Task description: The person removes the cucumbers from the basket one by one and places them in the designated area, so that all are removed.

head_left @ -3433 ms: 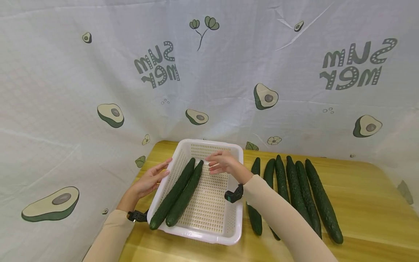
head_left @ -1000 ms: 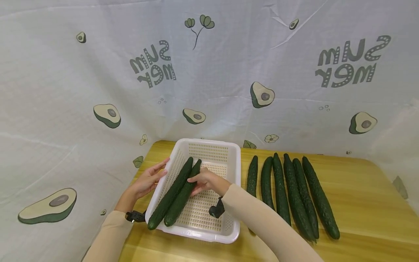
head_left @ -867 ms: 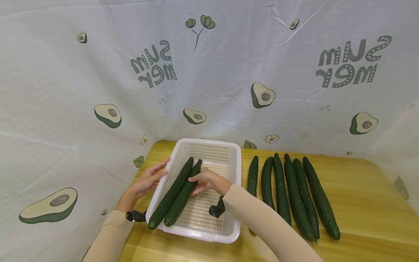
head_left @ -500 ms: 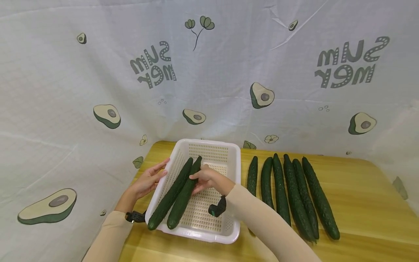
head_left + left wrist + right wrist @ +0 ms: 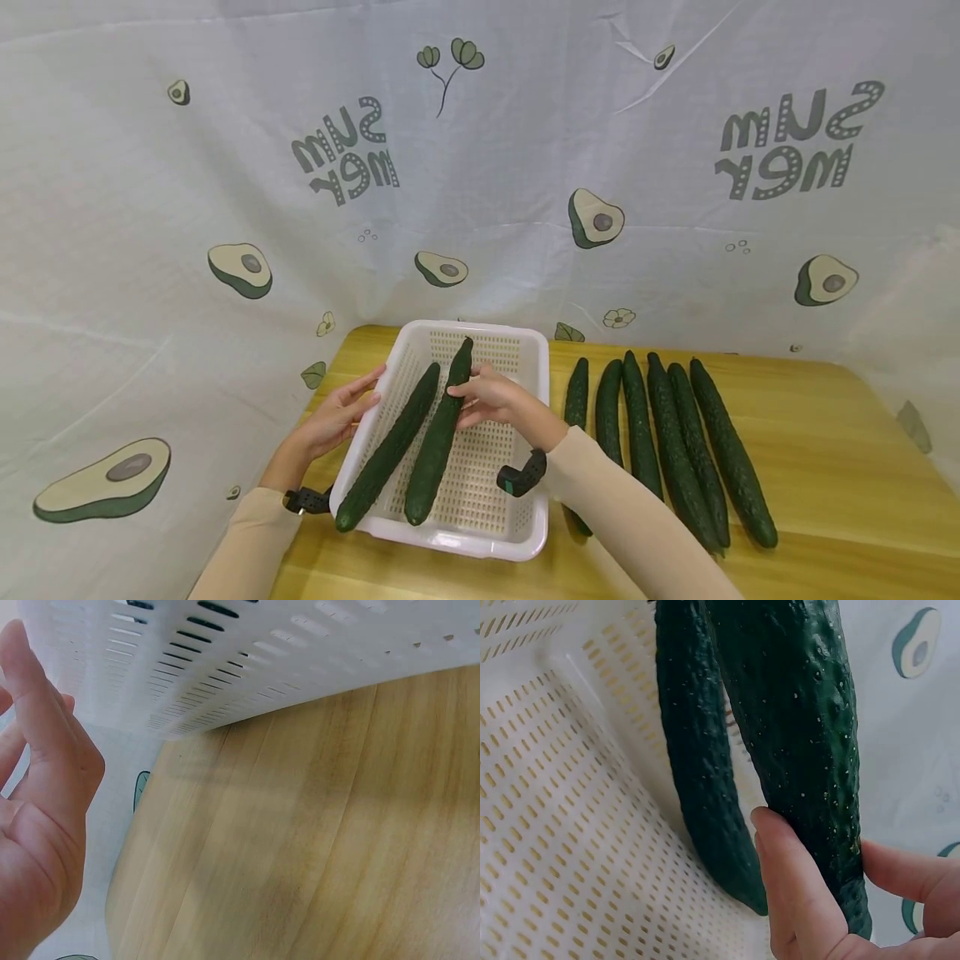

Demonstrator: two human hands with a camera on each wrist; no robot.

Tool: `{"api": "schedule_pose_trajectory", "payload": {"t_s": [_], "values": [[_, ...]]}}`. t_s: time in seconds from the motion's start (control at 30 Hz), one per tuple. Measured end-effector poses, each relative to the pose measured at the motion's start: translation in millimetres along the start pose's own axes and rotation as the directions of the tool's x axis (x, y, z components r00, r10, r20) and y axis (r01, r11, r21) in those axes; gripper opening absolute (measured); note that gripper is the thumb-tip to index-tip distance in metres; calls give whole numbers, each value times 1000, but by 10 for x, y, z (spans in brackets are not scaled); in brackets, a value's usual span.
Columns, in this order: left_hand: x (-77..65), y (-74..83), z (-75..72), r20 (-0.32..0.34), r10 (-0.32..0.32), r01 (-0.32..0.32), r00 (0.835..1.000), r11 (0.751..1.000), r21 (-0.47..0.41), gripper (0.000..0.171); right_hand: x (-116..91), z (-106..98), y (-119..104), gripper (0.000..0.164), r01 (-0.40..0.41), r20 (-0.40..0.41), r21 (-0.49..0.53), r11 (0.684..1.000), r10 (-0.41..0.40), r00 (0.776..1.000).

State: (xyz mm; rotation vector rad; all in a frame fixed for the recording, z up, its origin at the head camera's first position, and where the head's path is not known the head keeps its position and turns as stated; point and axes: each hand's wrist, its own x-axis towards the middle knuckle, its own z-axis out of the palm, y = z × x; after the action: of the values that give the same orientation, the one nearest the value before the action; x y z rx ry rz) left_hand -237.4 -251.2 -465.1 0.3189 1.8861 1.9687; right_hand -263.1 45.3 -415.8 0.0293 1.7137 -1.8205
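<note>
My right hand pinches a long dark green cucumber near its upper end, thumb on one side and fingers on the other. The right wrist view shows this cucumber slanting over the basket, its bumpy skin close to the camera. A second cucumber lies along the left side of the white perforated basket. My left hand rests against the basket's left wall from outside, fingers fairly straight. In the left wrist view that hand stands beside the slotted wall.
Right of the basket, several cucumbers lie side by side on the wooden table, one partly hidden by my right forearm. A white curtain printed with avocados hangs behind the table and along its left.
My right hand has reached down, taken hold of the right-hand cucumber in the basket, and lifted it up and rightward, away from the other one. My left hand has stayed at the basket's side.
</note>
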Motion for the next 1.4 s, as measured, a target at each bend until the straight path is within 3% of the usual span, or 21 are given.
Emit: {"api": "schedule_pose_trajectory", "payload": {"t_s": [0.27, 0.77, 1.4], "values": [[-9, 3, 4, -9, 5, -5, 1000, 1000, 11, 60, -126, -157, -75, 68, 24, 7, 33, 999, -24, 1000], [-16, -17, 19, -4, 13, -13, 1000, 1000, 24, 59, -341, -489, -123, 71, 95, -8, 83, 992, -94, 996], [-32, 13, 41, 2, 12, -12, 1000, 1000, 12, 59, -653, -983, -121, 73, 140, -39, 67, 988, -138, 990]]}}
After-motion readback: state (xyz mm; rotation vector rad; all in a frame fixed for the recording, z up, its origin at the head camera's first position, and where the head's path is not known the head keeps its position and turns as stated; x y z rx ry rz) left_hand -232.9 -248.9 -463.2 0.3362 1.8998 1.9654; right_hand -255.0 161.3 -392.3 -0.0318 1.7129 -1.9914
